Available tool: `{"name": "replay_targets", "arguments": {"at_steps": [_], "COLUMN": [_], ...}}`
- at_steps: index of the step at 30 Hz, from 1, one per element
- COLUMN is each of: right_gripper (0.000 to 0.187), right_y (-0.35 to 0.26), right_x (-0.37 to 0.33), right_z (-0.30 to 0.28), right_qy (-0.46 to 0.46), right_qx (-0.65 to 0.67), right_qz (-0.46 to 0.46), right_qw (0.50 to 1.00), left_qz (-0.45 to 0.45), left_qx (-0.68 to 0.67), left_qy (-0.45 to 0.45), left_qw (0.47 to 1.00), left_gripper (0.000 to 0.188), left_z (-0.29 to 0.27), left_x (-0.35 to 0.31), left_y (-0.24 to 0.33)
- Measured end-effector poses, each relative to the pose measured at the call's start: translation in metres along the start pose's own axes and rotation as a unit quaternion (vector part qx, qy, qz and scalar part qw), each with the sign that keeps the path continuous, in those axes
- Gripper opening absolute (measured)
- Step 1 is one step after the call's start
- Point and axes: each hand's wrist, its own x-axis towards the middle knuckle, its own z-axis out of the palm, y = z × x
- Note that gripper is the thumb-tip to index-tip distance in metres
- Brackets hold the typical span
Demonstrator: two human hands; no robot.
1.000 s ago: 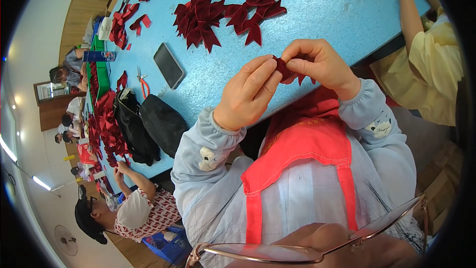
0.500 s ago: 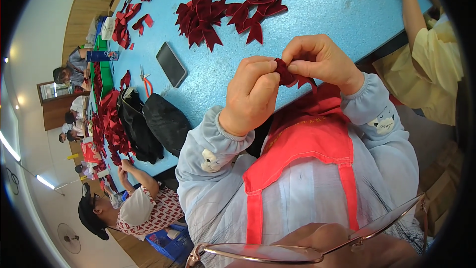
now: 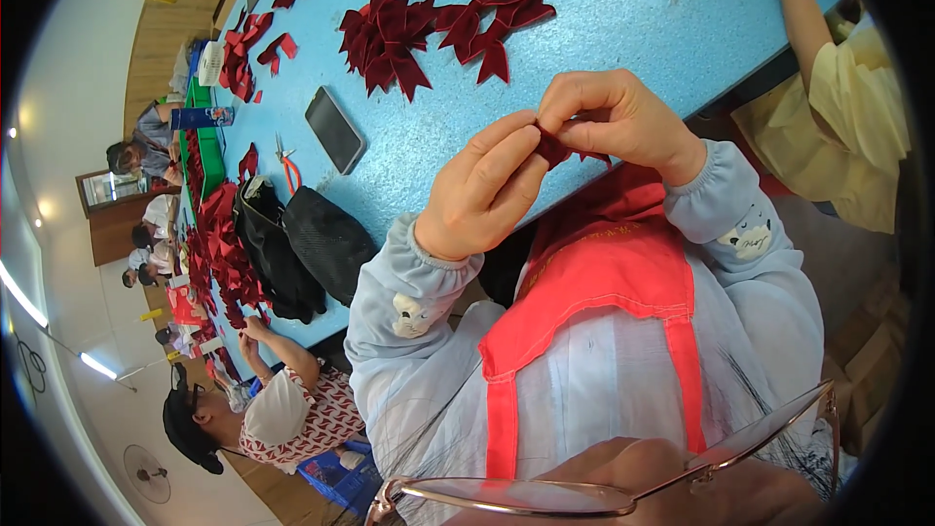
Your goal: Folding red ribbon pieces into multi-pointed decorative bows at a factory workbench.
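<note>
Between my two hands is a dark red velvet ribbon bow (image 3: 553, 150), held just above the table's near edge. My left hand (image 3: 487, 178) pinches it from the left with thumb and fingers. From the right, my right hand (image 3: 614, 119) grips its upper part between thumb and forefinger, the fingertips of both hands nearly meeting. Fingers cover much of the bow, so its knot cannot be made out. Beyond my hands, a heap of finished-looking velvet bows (image 3: 388, 39) lies on the blue table (image 3: 623, 10), with further bows (image 3: 492, 24) touching its right side.
Left of my hands lie a black phone (image 3: 335, 130), orange-handled pliers (image 3: 289, 168) and a black bag (image 3: 326, 239). A large ribbon pile (image 3: 224, 253) and a green crate (image 3: 202, 151) stand farther left. A co-worker (image 3: 282, 409) sits at left, another person's arm (image 3: 804, 19) at right.
My left hand has shifted slightly left and turned. The right fingers have closed in over the top of the bow, hiding more of it. The view has tilted a little.
</note>
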Motion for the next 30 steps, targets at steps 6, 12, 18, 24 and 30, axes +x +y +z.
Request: {"name": "replay_targets", "arguments": {"at_steps": [6, 12, 18, 24, 30], "right_gripper": [0.011, 0.013, 0.017, 0.02, 0.018], "right_y": [-0.001, -0.005, 0.01, 0.008, 0.001], "right_x": [0.0, -0.002, -0.001, 0.001, 0.002], "right_z": [0.004, 0.008, 0.011, 0.011, 0.013], "right_qy": [0.01, 0.031, 0.053, 0.062, 0.056], "right_qx": [-0.086, -0.166, -0.228, -0.217, -0.21], "right_qz": [-0.06, -0.095, -0.186, -0.201, -0.196], "right_qw": [0.994, 0.981, 0.954, 0.953, 0.956], "left_qz": [0.034, 0.021, -0.002, -0.02, -0.014], "left_qx": [0.031, 0.024, -0.034, -0.041, -0.07], "left_qy": [0.03, 0.006, 0.012, 0.069, 0.105], "left_qw": [0.998, 0.999, 0.999, 0.997, 0.992], "left_gripper": [0.019, 0.019, 0.017, 0.017, 0.02], "left_z": [0.0, -0.001, 0.003, 0.006, 0.01], "left_x": [-0.004, 0.004, 0.002, -0.003, -0.003], "left_y": [-0.003, -0.001, -0.003, -0.003, -0.004]}}
